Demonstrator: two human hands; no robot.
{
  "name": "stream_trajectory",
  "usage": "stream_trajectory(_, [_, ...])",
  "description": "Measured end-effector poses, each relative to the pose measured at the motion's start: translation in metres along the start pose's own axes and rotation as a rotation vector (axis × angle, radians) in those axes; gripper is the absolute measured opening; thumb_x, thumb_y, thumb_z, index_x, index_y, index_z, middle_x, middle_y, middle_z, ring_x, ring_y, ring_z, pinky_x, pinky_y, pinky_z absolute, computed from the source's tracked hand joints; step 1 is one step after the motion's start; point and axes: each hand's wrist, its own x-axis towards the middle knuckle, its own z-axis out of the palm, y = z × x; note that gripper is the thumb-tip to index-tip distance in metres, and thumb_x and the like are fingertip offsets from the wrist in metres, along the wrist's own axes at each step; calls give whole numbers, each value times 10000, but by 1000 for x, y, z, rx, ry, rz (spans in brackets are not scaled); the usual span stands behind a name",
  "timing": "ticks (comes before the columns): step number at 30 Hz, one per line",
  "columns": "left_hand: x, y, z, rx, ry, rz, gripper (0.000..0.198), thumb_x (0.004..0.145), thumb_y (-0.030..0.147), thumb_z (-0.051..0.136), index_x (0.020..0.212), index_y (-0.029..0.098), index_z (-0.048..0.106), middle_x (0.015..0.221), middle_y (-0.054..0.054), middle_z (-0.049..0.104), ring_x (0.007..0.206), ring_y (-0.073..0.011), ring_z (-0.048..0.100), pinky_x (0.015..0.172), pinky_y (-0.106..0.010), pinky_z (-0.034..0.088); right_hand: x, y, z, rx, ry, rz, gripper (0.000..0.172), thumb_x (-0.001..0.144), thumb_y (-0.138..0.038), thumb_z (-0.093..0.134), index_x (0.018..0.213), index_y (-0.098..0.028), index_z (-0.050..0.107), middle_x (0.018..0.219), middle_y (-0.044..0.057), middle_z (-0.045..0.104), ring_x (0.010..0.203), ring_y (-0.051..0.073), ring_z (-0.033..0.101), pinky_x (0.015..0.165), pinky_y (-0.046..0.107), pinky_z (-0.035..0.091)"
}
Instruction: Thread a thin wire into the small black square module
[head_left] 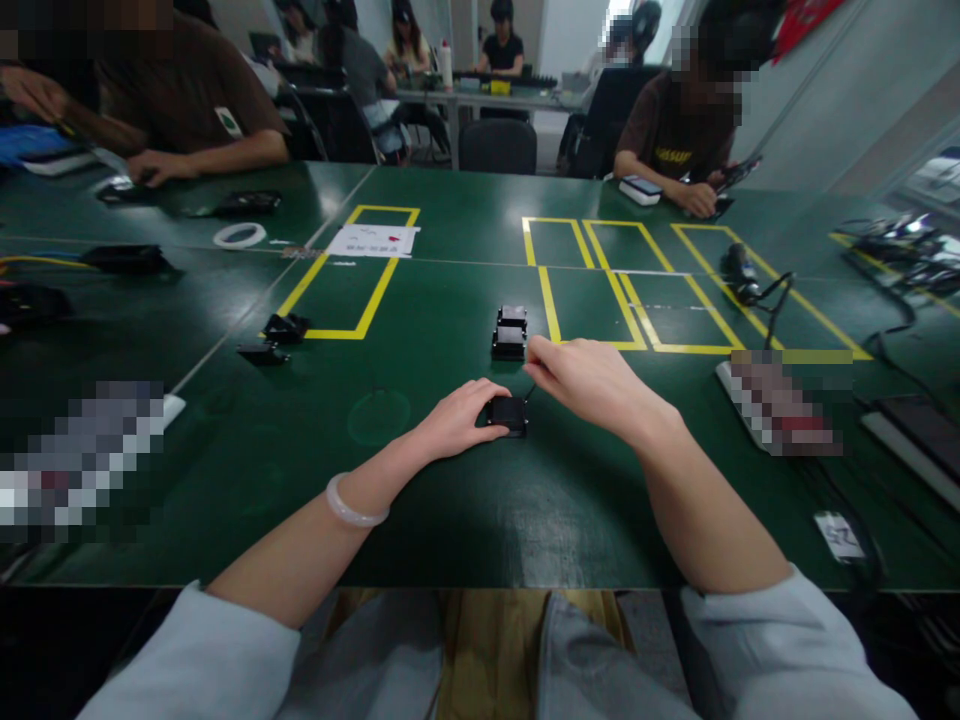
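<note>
A small black rectangular block [509, 414] with shiny studs at its corners lies on the green table. My left hand [469, 415] grips it from the left, thumb at the near side and fingers at the far side. Just right of the block, my right hand [574, 375] is closed around a thin dark rod [531, 392] whose lower end points to the block's right corner; the rest of it is hidden in the fist. Beyond my hands, two similar black blocks with grey tops stand in line, a nearer one [509, 342] and a farther one [513, 315].
Black parts [264, 352] lie at left. Yellow tape outlines [551, 300] mark the green table [450, 500]. A paper sheet [375, 240] and tape roll [240, 235] lie farther off. Blurred-out devices [780, 405] and cables flank me. Two people sit across the table.
</note>
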Motion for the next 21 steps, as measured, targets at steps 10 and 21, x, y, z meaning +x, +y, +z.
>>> stream_trajectory(10, [0, 0, 1, -6, 12, 3, 351, 842, 368, 648, 1139, 210, 547, 1130, -71, 596, 1059, -254, 550, 906, -386, 454, -1, 0, 1, 99, 26, -27, 226, 948, -331, 389, 1076, -192, 513, 858, 53, 700, 724, 174, 625, 569, 264, 253])
stream_trajectory(21, [0, -2, 1, -19, 9, 7, 374, 844, 367, 646, 1169, 216, 538, 1126, -68, 591, 1048, -244, 546, 897, -380, 452, -2, -1, -3, 94, 10, -25, 202, 939, -244, 359, 1060, -193, 513, 862, 49, 699, 713, 160, 624, 567, 260, 251])
